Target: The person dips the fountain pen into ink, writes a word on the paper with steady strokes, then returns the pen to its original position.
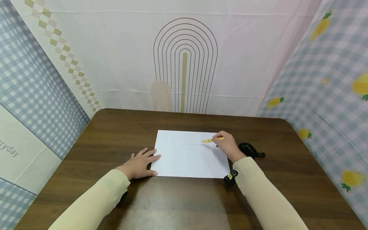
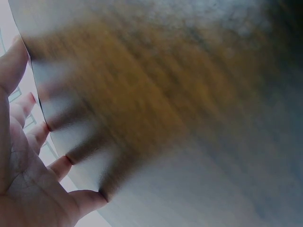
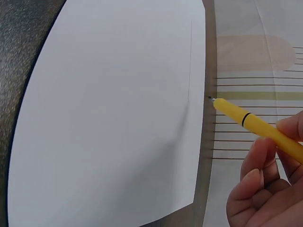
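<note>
Your right hand [image 1: 227, 146] pinches a yellow pen [image 1: 208, 140] over white paper [image 1: 187, 161]

The sheet of paper lies on the brown wooden bench [image 1: 126, 127], right in front of you. A thin, straight line [image 1: 189, 144] runs sideways across its upper part. Your right grip pinches the pen between thumb and fingers. The pen leans, and its tip is near the right end of the line. In the right wrist view, the tip looks lifted a bit off the paper, with a soft shadow below.

Your left hand [image 1: 139, 166] is flat and its grip is spread wide. The thumb and two fingers touch the left side of the paper. The other two fingers are just beside it.

A shiny black thing [image 1: 248, 150] sits on the bench, just right of your right wrist. You wear pale yellow sleeves [image 1: 264, 191]. Behind the bench hangs a white cloth [image 1: 123, 48] with thin brown arches. On the right is a blue checked cloth [image 1: 330, 108] with yellow fruit on it.
</note>
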Available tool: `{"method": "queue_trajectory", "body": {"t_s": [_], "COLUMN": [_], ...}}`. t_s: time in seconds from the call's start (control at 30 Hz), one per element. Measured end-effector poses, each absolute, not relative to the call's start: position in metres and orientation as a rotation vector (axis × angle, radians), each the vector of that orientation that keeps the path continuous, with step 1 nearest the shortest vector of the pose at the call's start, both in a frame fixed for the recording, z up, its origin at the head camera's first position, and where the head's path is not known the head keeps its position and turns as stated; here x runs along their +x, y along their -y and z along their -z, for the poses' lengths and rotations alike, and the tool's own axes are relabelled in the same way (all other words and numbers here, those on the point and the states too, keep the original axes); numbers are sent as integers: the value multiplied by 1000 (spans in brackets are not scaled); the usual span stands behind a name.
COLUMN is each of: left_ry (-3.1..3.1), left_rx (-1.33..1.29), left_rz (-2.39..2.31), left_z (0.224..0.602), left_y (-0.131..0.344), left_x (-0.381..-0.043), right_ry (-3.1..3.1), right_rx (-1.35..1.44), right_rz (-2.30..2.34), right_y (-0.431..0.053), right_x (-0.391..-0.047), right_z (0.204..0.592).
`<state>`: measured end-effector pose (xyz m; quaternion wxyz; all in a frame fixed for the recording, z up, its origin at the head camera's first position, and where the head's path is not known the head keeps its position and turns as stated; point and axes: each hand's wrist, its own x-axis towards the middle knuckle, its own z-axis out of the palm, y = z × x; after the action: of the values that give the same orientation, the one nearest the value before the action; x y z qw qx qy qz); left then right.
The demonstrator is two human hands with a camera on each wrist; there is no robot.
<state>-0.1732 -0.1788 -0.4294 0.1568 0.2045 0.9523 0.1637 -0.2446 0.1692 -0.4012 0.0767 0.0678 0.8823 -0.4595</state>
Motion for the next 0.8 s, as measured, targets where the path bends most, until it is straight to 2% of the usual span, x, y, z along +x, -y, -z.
{"method": "queue_trajectory", "body": {"t_s": [0.8], "left_ry": [-2722], "left_rx": [570], "left_rz": [-467], "left_z": [429], "left_y": [177], "left_x": [-173], "right_ry": [-2593], "right_rx": [241], "right_rz": [1479], "right_y": [-157], "right_x": [-251], "right_z": [410]}}
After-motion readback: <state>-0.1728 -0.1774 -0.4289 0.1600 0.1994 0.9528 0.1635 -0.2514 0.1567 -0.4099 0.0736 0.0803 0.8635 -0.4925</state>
